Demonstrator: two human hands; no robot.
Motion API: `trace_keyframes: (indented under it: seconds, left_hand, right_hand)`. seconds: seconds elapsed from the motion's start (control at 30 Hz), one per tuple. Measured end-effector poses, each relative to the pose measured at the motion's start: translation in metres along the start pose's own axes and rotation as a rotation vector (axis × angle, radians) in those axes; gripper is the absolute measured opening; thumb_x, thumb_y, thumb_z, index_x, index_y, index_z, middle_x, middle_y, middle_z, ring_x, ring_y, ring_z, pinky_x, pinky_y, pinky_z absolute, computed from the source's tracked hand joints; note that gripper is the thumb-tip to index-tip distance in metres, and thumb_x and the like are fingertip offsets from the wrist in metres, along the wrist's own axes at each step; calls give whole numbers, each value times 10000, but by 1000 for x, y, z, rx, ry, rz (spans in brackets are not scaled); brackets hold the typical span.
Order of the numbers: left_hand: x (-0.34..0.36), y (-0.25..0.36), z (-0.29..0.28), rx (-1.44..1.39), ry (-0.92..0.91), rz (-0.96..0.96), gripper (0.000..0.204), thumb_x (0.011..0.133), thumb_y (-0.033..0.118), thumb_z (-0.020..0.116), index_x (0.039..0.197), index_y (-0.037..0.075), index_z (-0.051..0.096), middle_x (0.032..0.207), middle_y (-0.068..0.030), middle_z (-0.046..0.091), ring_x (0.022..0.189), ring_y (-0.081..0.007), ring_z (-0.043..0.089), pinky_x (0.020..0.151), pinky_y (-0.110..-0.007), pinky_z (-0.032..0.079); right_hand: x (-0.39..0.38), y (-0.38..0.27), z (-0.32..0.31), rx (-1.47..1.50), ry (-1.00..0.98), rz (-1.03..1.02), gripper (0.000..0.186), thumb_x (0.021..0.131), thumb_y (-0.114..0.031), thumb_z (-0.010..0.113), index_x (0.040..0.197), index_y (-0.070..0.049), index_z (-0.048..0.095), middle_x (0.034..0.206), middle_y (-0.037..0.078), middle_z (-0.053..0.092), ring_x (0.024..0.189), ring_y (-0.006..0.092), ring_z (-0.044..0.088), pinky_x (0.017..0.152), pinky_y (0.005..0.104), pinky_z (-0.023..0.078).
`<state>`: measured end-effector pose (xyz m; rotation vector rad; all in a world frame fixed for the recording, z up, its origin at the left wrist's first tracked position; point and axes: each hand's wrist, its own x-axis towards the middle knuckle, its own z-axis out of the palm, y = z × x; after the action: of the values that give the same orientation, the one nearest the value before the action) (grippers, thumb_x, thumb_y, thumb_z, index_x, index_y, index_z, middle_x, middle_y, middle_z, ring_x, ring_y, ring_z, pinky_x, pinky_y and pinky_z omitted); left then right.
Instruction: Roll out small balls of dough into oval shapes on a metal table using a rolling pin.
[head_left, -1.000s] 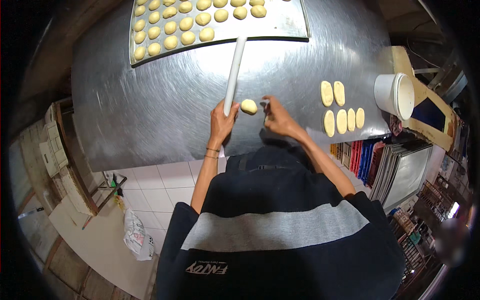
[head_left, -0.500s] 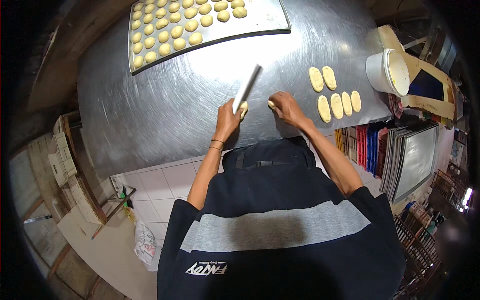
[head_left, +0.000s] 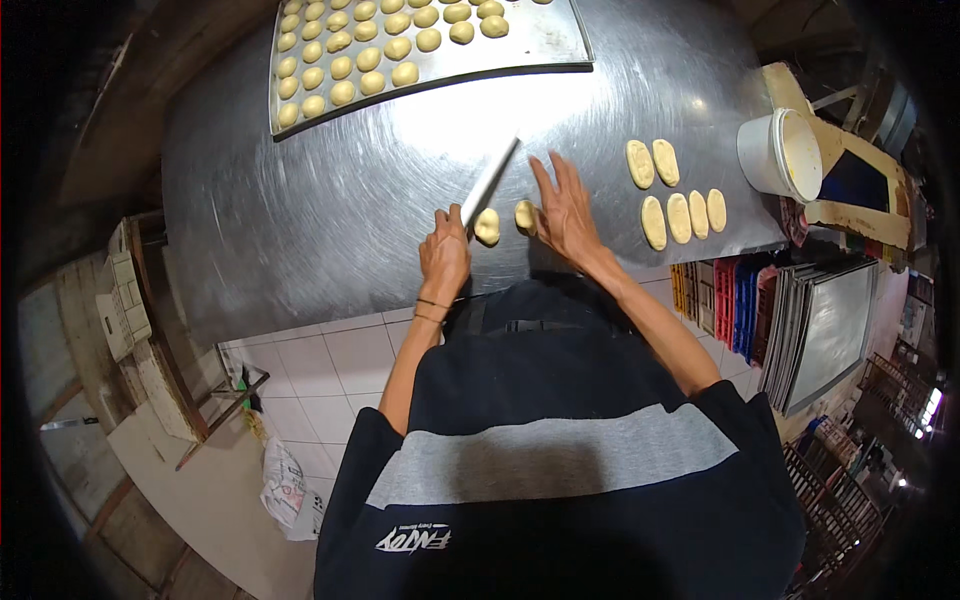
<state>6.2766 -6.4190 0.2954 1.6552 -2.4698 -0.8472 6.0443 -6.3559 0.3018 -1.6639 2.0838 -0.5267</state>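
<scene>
My left hand [head_left: 445,252] is closed round the lower end of a slim white rod [head_left: 490,180], which points up and to the right over the metal table. Just right of that hand lies a small dough piece [head_left: 487,227], thick and dented. A second dough piece [head_left: 526,217] sits a little further right, against the thumb side of my right hand [head_left: 570,215]. That hand is open, fingers stretched forward and a little spread. Several flattened dough ovals [head_left: 653,222] lie in two rows to its right.
A metal tray [head_left: 535,45] with rows of round dough balls [head_left: 370,83] stands at the table's far side. On the right edge is a white bucket [head_left: 770,155]. Stacked trays [head_left: 825,325] and coloured crates [head_left: 735,295] stand below the table to the right.
My right hand has opened from its curled grip and left a dough piece on the table. The left hand has drawn slightly left, off the other dough piece, still holding the rod.
</scene>
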Motion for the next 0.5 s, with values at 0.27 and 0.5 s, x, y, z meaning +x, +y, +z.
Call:
trace_keyframes:
  seconds: [0.27,0.5]
  left_hand:
    - [-8,-35,-11,136,-86,320,567,989,223,716,1509,75,544,1455,-224,599,1301,-405,588,1060,-573,454]
    - [83,-30,35,341,245,175,815,1066,524,486,1712,94,237,1769,-204,206,1647,-383,148,1226,-774,-37]
  right_hand:
    - [-15,34,1,-404,-317,-193,646,1068,-300,574,1658,-120,381,1728,75,363,1641,266,213,1209,764,122]
    - [48,68,52,-412,53,-96,663,1111,-430,431,1709,-190,274,1771,111,252,1649,342,164,1170,846,39]
